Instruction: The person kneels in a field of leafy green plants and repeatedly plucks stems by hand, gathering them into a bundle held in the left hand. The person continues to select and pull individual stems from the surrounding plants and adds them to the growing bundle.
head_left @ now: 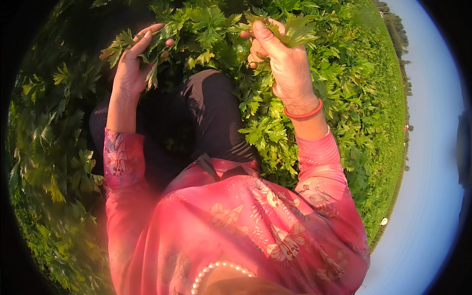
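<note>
My left hand [134,59], at the upper left, has its fingers and thumb around cut-edged green leaves [118,47] that look like celery. Some of these leaves are browned, and one droops below the palm. Upper right of centre, my right hand [282,61] is curled in a fist on a leafy sprig [300,30], with a red band [304,115] at the wrist. Between the two hands stand more celery-like leaves [210,27]; whether any join the held sprigs I cannot tell. Leaves and fingers partly hide the held stems.
Dense leafy crop [350,84] surrounds me on both sides, shaded at the left and sunlit at the right. My bent knee in dark trousers [214,96] lies below and between the hands. Far trees [396,33] line the field's edge, and a small white object [384,221] shows there.
</note>
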{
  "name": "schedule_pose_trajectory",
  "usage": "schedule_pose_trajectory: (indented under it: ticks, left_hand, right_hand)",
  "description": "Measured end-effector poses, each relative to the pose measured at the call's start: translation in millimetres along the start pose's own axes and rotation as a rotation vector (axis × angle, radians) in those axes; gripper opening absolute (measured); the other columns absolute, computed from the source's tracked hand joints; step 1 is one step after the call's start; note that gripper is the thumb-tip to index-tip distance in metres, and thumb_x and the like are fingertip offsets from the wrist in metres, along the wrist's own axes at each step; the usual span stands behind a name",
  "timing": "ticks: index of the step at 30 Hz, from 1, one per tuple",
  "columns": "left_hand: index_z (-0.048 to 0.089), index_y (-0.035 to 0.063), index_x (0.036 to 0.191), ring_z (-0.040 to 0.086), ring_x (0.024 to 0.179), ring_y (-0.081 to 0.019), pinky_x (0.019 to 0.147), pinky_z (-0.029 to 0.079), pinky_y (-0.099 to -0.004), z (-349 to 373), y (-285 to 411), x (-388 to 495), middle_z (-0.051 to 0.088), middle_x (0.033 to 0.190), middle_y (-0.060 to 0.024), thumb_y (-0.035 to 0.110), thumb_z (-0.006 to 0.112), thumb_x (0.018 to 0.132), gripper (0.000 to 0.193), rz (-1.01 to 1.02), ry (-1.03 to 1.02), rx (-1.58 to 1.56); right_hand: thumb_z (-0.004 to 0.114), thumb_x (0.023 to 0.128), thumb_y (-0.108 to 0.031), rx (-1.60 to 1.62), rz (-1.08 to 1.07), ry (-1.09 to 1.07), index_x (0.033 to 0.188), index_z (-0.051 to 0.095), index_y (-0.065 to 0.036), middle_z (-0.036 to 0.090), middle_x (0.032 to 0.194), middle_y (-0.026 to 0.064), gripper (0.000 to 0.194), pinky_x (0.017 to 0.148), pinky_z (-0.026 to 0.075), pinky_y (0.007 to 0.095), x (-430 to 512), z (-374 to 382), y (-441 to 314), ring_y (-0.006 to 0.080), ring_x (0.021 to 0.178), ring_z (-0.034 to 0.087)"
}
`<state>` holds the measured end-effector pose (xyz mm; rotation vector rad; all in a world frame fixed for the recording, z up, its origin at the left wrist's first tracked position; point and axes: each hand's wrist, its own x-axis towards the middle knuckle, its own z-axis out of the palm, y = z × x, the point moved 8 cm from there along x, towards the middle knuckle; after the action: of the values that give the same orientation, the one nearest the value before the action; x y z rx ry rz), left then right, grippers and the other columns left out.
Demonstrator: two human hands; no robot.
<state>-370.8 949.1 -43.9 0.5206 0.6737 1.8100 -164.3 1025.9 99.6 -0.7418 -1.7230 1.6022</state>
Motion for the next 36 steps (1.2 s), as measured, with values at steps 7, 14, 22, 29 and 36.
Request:
schedule_pose_trajectory:
  ticks: [7,14,22,29,36]
  left_hand:
    - [0.051,0.0078,0.128,0.053,0.117,-0.0250,0.099,0.045,-0.0427,24,-24,-7,0.055,0.127,-0.0110,0.046,0.054,0.092,0.052,-0.080,-0.131,-0.623]
    - [0.052,0.0009,0.123,0.066,0.090,-0.0204,0.078,0.056,-0.0329,-18,-4,-9,0.063,0.110,-0.0149,0.010,0.059,0.089,0.036,0.023,0.158,-0.378]
    - [0.053,0.0037,0.117,0.067,0.087,-0.0231,0.075,0.056,-0.0311,-34,13,-4,0.066,0.100,-0.0181,0.009,0.061,0.087,0.032,0.140,0.265,-0.292]
    - [0.049,0.0044,0.119,0.065,0.091,-0.0240,0.079,0.055,-0.0342,-33,18,-4,0.064,0.104,-0.0171,0.008,0.062,0.086,0.035,0.151,0.292,-0.205]
    - [0.052,0.0033,0.118,0.065,0.096,-0.0230,0.079,0.055,-0.0346,-30,14,-4,0.063,0.109,-0.0128,0.007,0.061,0.086,0.033,0.132,0.308,-0.160]
  right_hand:
    - [0.072,0.070,-0.023,-0.953,-0.853,-0.388,0.132,0.043,-0.004,0.051,0.117,0.0141,0.071,0.101,0.035,0.0489,23,137,22,0.0334,0.114,0.049]
    - [0.070,0.081,-0.016,-0.512,-0.549,-0.632,0.138,0.042,-0.003,0.050,0.135,0.0143,0.065,0.108,0.032,0.0452,73,95,25,0.0303,0.130,0.042]
    - [0.073,0.078,-0.006,-0.358,0.279,0.309,0.107,0.058,0.008,0.067,0.093,0.0159,0.036,0.052,0.050,0.0261,242,-110,173,0.0173,0.068,0.065]
    - [0.074,0.077,-0.030,-0.920,0.069,0.531,0.118,0.058,-0.005,0.054,0.118,0.0230,0.050,0.086,0.049,0.0440,247,-71,161,0.0371,0.102,0.059]
    - [0.068,0.079,-0.017,-0.797,-0.155,0.420,0.103,0.058,-0.001,0.058,0.106,0.0214,0.030,0.081,0.048,0.0426,268,-65,175,0.0367,0.094,0.060]
